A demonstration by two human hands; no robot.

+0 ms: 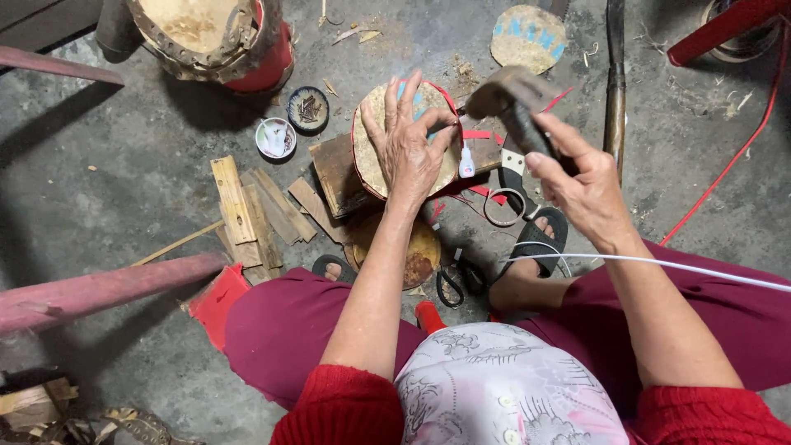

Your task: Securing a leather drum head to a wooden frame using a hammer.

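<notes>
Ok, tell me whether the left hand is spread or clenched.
Spread: the left hand lies flat, fingers fanned, on the round drum.

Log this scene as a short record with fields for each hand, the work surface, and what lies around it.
left hand: left hand pressed flat on a round drum-like piece with red rim
right hand: right hand gripping a hammer, raised above the piece
support: wooden block under the round piece, on the concrete floor
nearby left: wood strips, two small dishes
nearby below: scissors, tape ring
seating: person sits low, feet in dark sandals
</notes>
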